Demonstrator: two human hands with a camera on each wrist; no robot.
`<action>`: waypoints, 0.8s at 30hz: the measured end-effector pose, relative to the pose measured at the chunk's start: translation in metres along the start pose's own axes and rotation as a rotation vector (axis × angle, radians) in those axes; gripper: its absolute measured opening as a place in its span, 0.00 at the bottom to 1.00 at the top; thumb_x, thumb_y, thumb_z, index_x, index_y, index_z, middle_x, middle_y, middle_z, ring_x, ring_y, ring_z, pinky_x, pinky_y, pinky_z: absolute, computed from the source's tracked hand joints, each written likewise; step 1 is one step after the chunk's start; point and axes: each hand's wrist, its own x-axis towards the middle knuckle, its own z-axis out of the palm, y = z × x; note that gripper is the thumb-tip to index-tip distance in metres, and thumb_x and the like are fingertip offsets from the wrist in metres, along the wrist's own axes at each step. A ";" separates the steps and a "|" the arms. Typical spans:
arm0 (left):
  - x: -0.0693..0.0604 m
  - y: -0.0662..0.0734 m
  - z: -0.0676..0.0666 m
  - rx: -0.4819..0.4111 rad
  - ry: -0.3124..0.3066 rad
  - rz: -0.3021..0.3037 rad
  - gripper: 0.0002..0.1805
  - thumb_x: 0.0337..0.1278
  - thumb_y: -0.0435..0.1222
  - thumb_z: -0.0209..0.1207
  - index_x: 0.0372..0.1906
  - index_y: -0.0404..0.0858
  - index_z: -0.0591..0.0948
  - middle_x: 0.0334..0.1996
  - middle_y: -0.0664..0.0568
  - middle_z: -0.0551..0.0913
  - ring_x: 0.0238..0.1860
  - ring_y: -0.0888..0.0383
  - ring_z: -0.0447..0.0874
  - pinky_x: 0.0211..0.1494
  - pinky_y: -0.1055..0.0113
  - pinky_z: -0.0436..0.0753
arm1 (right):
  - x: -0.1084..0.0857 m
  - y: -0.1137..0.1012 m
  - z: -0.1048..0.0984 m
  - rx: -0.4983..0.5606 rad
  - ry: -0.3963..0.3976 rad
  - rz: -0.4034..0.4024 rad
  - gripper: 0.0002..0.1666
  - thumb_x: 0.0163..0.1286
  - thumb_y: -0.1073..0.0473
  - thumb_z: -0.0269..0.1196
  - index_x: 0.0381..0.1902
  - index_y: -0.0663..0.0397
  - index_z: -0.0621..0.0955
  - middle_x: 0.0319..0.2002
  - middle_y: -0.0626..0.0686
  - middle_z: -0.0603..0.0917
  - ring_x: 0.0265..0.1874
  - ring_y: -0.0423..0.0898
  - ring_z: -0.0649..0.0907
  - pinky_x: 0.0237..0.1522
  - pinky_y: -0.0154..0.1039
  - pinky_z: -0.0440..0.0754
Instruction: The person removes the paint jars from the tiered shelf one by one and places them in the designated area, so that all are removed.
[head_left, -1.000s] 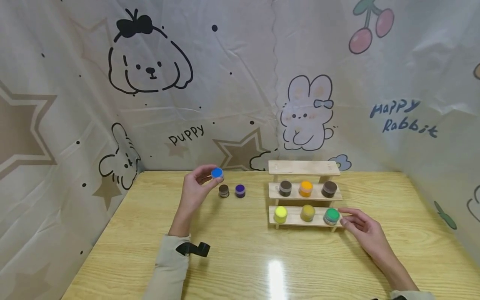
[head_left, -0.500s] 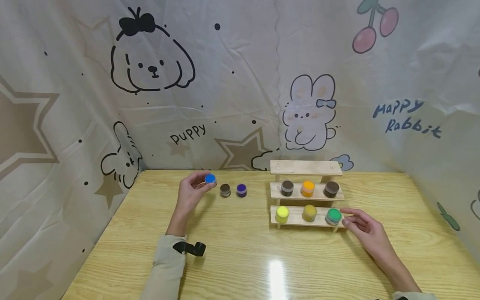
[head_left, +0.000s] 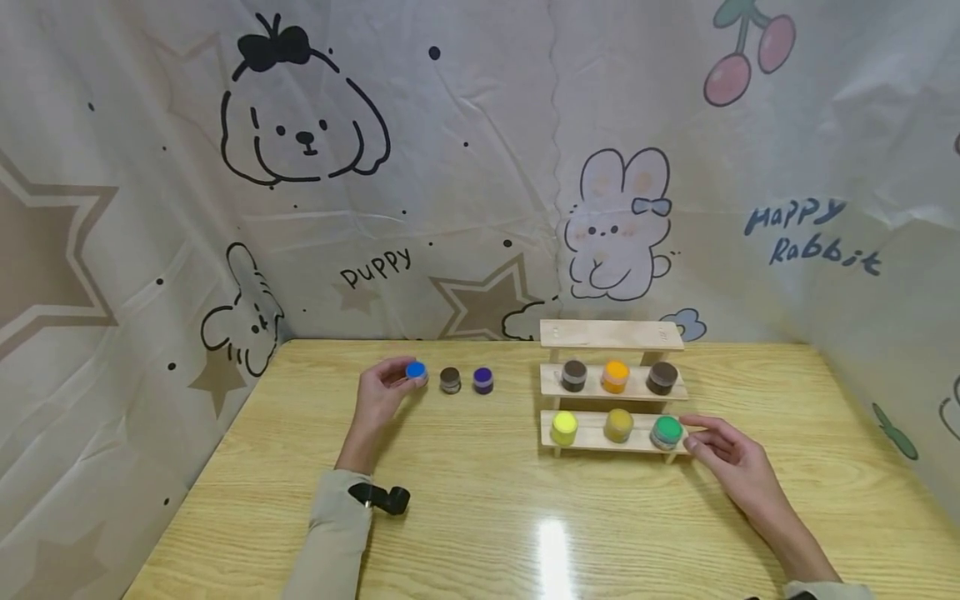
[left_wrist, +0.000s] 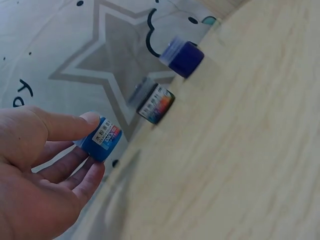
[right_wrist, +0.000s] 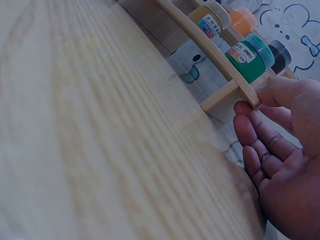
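My left hand [head_left: 381, 392] pinches a small blue paint jar [left_wrist: 102, 140] between thumb and fingers, low at the table's far side. Whether its base touches the tabletop I cannot tell. To its right stand a dark brown paint jar [head_left: 450, 381] and a purple paint jar [head_left: 483, 381]. My right hand [head_left: 733, 458] grips the right end of the lowest step of a wooden tiered rack [head_left: 611, 335], thumb and fingertips at the board's edge. Beside those fingers a green paint jar [right_wrist: 247, 59] sits on that step.
On the lowest step are also a yellow jar [head_left: 565, 427] and an ochre jar [head_left: 618, 426]. The middle step carries an orange jar [head_left: 616, 377] between two dark jars. A printed cloth [head_left: 480, 167] hangs behind the wooden table [head_left: 465, 500].
My left hand has carried the blue jar leftward and lowered it beside the brown jar, level with the row. The right hand stays on the rack's end.
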 end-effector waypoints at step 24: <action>0.002 -0.017 -0.003 0.055 -0.006 -0.055 0.22 0.60 0.22 0.67 0.59 0.24 0.80 0.58 0.31 0.81 0.60 0.38 0.81 0.55 0.74 0.83 | 0.001 0.002 0.000 -0.015 0.009 -0.001 0.26 0.79 0.55 0.60 0.68 0.62 0.75 0.45 0.45 0.88 0.44 0.32 0.83 0.46 0.21 0.79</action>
